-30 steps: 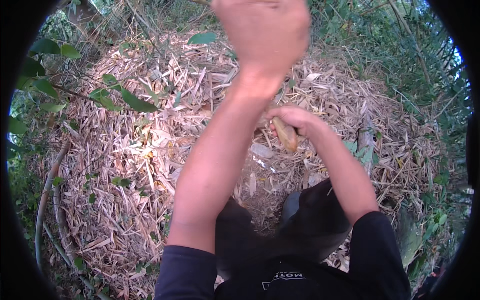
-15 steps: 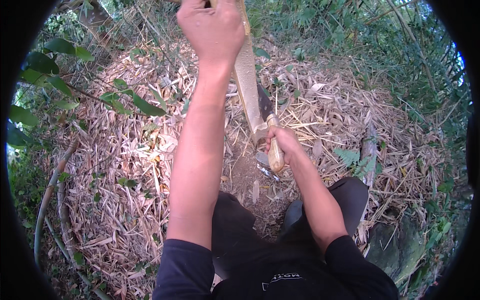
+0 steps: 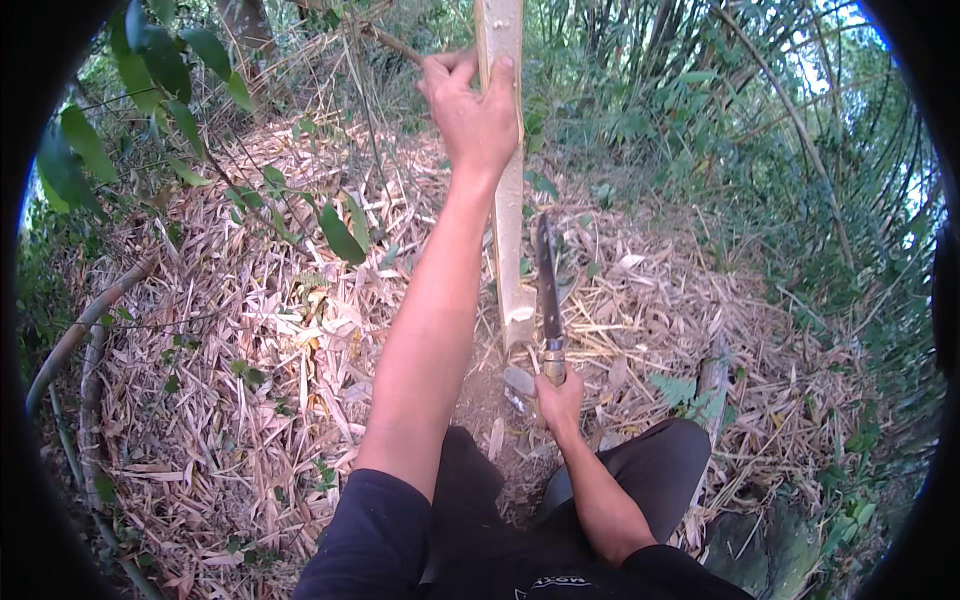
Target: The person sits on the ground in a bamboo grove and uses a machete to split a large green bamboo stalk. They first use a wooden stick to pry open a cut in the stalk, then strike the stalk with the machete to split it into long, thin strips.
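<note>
A long pale strip of split bamboo stands nearly upright before me, with its lower end close to the ground and a notch cut near that end. My left hand is closed on its upper part, thumb lying along the pale face. The other fingers curl at the left edge, slightly blurred. Lower down, my right hand is wrapped round the handle of a machete. The dark blade points up, just right of the strip and apart from it. Most of the handle is hidden in my fist.
Dry bamboo leaves cover the ground. A grey stone lies by the strip's foot. Leafy twigs reach in from the left, and a curved stem stands there. A thin branch ends by my left hand.
The machete has come away from the strip's lower end, and my right hand is lower with the blade more upright. The strip stands straighter; my left hand's fingers have loosened somewhat. The view has shifted.
</note>
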The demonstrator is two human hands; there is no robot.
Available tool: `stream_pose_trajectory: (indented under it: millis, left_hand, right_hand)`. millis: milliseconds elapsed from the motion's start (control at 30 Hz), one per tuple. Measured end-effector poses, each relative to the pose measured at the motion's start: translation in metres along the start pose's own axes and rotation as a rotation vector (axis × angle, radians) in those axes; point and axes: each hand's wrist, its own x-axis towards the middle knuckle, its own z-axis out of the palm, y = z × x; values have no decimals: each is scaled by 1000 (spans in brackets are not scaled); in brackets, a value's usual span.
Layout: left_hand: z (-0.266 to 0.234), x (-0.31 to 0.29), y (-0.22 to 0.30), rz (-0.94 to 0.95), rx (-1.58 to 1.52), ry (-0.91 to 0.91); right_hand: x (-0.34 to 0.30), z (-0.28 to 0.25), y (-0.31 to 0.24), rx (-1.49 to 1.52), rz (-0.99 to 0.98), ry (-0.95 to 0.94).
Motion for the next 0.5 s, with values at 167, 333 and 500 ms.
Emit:
stream_pose_trajectory:
  millis: [167,333,500]
  left_hand:
    - [-22,11,15,44,-55,-42]
    - [-32,9,35,4,-72,20]
    - [-19,6,21,216,44,163]
  right_hand:
    - [-4,12,-6,33,27,34]
    - [-9,17,3,-140,-32,50]
    - [-4,15,25,-244,-71,-14]
